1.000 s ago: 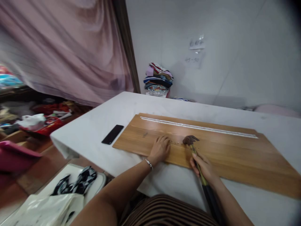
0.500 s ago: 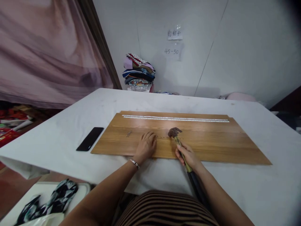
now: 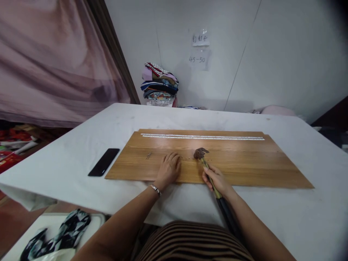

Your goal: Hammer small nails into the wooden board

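My right hand [image 3: 216, 179] is wrapped round the handle of a claw hammer [image 3: 200, 153] with a rusty head and a yellow and black grip. Its head sits low over the wooden board [image 3: 250, 163], at a row of small dark nail heads [image 3: 189, 158]. My left hand [image 3: 170, 166] rests on the board left of that row, fingers curled and close together; whatever they hold, if anything, is hidden. A few loose nails [image 3: 149, 155] lie on the board farther left.
Two white measuring strips [image 3: 202, 137] run along the board's far side. A black phone [image 3: 104, 162] lies left of the board on the white-covered table [image 3: 65, 159]. Folded clothes [image 3: 160, 85] are stacked behind the table, and a patterned cloth [image 3: 70, 228] lies at lower left.
The view has shifted very slightly. Both hands and the hammer hold nearly the same position over the board.
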`<state>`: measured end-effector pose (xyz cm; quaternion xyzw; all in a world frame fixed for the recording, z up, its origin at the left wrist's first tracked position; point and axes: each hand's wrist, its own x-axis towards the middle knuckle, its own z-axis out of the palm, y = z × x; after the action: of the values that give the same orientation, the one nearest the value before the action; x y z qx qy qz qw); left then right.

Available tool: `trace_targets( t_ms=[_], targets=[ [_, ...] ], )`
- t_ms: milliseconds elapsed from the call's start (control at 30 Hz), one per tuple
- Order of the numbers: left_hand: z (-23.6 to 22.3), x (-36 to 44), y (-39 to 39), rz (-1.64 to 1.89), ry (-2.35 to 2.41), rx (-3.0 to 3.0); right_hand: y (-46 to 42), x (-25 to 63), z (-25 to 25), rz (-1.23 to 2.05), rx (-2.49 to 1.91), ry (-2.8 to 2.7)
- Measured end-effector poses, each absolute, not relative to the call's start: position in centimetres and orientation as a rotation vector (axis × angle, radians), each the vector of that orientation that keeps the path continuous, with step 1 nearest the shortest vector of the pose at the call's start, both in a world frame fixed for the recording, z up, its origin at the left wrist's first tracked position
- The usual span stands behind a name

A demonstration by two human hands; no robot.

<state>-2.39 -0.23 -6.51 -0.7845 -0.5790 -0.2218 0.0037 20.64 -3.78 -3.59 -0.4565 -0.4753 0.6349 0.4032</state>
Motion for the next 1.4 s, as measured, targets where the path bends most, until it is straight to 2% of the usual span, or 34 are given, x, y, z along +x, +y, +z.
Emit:
trace_targets(
  t_ms=[1400],
  targets=[
    [-6.13, -2.15, -0.35, -0.682, -1.844, -2.468, -3.82, 20.82, -3.51, 1.601, -1.140, -1.201]
  ],
)
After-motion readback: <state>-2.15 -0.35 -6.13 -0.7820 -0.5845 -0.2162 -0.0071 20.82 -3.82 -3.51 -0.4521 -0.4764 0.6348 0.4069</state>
